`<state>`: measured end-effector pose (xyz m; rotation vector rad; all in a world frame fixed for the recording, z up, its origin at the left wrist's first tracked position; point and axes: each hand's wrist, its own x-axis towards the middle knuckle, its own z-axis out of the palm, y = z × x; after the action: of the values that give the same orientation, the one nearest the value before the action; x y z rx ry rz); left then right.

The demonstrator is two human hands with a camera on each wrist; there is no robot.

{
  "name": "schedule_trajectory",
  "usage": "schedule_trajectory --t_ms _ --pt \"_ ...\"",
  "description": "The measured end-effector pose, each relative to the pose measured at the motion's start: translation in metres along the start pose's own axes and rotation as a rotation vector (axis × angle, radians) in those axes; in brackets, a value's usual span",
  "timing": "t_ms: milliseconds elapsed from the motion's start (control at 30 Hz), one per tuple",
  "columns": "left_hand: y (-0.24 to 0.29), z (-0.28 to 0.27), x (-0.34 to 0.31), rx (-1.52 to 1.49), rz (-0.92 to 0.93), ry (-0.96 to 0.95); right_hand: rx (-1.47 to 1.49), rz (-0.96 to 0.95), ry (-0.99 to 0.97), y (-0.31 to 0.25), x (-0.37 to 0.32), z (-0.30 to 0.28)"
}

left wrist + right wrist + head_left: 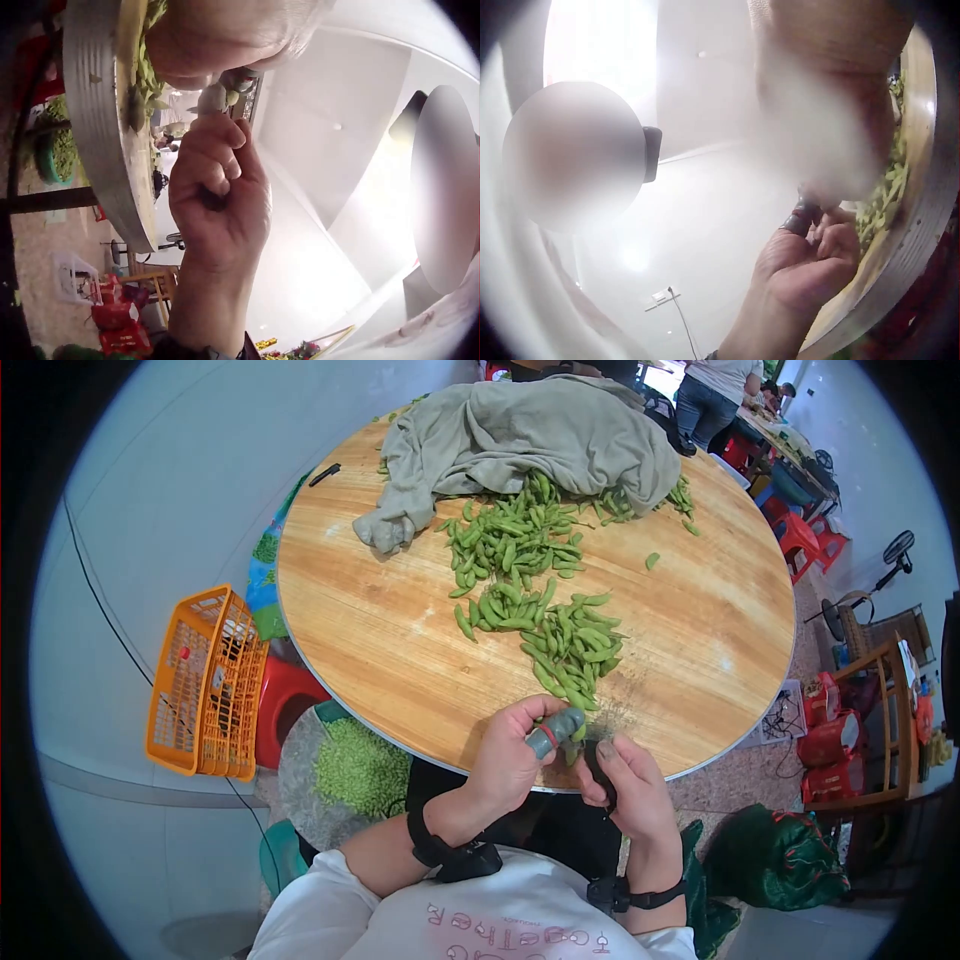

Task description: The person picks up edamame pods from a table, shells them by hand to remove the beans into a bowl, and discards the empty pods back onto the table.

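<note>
At the table's near edge my left hand (505, 755) pinches a green soybean pod (579, 733). A dark grey sleeve (553, 733) with a red band covers the left thumb. Close beside it, my right hand (638, 785) grips a dark object (598, 762) whose kind I cannot tell. The left wrist view shows the right fingers curled around its dark end (212, 199). Just beyond the hands lies a pile of soybean pods (575, 645), and a larger heap (510, 535) stretches back under a grey-green cloth (540, 435).
The round wooden table (380, 630) carries a black pen (325, 474). Shelled green beans (360, 765) fill a lined container at lower left, near a red stool (280, 705) and an orange crate (200, 680). A green sack (775, 860) sits at lower right. Another person (712, 400) stands behind.
</note>
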<state>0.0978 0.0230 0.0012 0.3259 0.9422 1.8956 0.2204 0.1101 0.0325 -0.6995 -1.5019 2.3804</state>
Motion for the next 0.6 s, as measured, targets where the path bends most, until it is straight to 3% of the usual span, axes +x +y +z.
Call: schedule_trajectory --t_ms 67,200,233,300,367,400,500,567,600 --pt "-0.002 0.001 -0.001 0.071 0.004 0.026 0.075 -0.002 -0.075 0.001 -0.001 -0.002" --pt "-0.005 0.001 0.000 0.127 0.028 -0.007 0.011 -0.037 -0.043 0.010 0.004 -0.008" --pt "-0.005 -0.003 0.001 0.131 0.034 -0.011 0.107 0.022 -0.034 0.008 0.003 -0.006" --pt "-0.004 -0.015 0.004 0.020 -0.101 -0.326 0.205 0.078 -0.028 0.006 0.002 -0.006" --pt "0.001 -0.015 0.005 -0.035 -0.129 -0.356 0.474 0.225 -0.096 0.003 0.001 -0.012" --pt "0.003 -0.013 0.005 -0.093 -0.160 -0.382 0.475 0.221 -0.096 0.004 0.002 -0.012" --pt "0.011 0.002 0.003 0.161 -0.095 -0.304 0.362 0.162 -0.037 0.008 0.005 -0.010" --pt "0.001 0.004 0.004 0.256 -0.020 -0.262 -0.081 -0.026 0.133 0.010 0.007 -0.006" --pt "-0.003 0.004 0.005 0.351 0.056 -0.218 -0.081 -0.027 0.135 0.011 0.009 -0.006"
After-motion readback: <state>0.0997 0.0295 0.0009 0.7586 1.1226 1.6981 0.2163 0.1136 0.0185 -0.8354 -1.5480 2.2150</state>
